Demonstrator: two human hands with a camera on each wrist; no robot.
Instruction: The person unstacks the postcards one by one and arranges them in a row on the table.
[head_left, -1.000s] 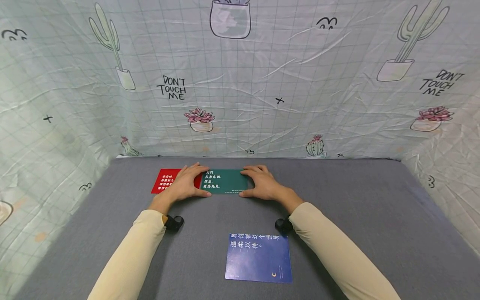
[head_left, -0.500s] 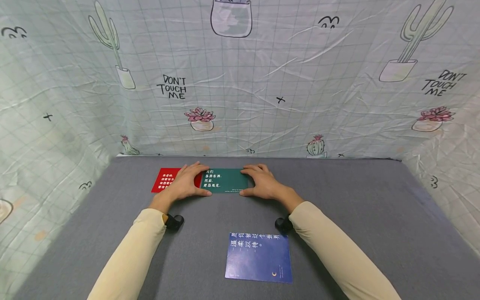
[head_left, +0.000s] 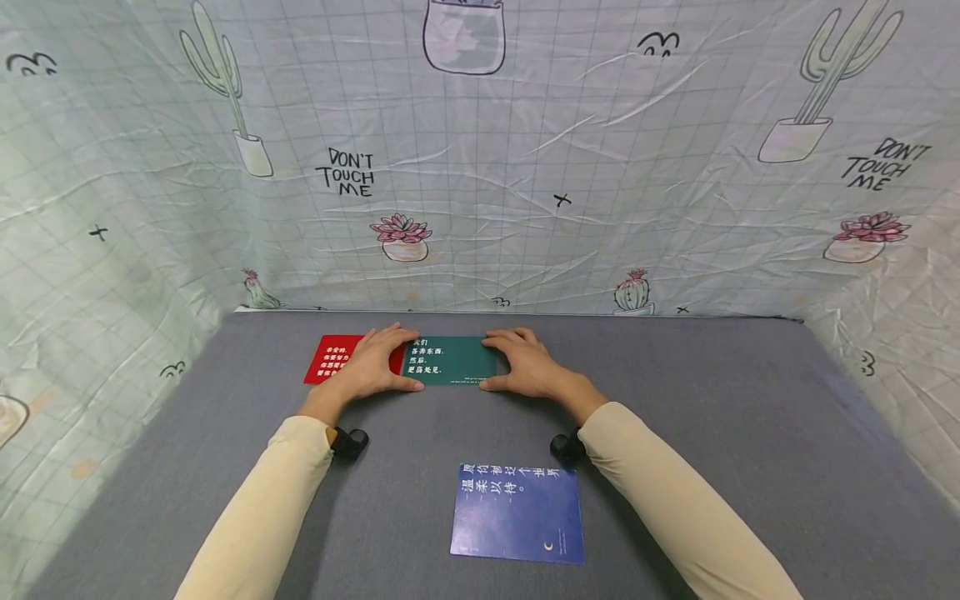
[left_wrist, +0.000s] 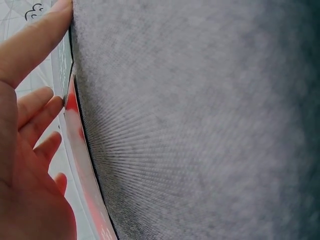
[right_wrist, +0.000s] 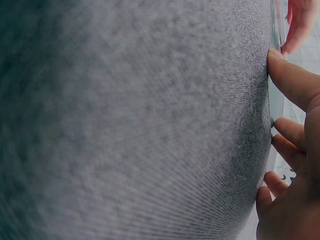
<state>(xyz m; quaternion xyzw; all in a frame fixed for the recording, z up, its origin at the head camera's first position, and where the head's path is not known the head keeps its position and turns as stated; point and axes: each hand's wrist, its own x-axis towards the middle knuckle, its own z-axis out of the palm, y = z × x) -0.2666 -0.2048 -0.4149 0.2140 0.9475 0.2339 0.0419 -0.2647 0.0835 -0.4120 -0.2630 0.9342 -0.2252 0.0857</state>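
Presumably to keep it straight, the left hand (head_left: 371, 367) and the right hand (head_left: 528, 364) rest at opposite ends of the green card (head_left: 459, 358), thumbs spread apart from fingers; it lies on the table (head_left: 690, 408), just beside the red card (head_left: 328, 357); nearer lies the blue card (head_left: 517, 521).

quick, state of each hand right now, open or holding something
Left hand: open, touching the left end of the green card.
Right hand: open, touching that card's right end.
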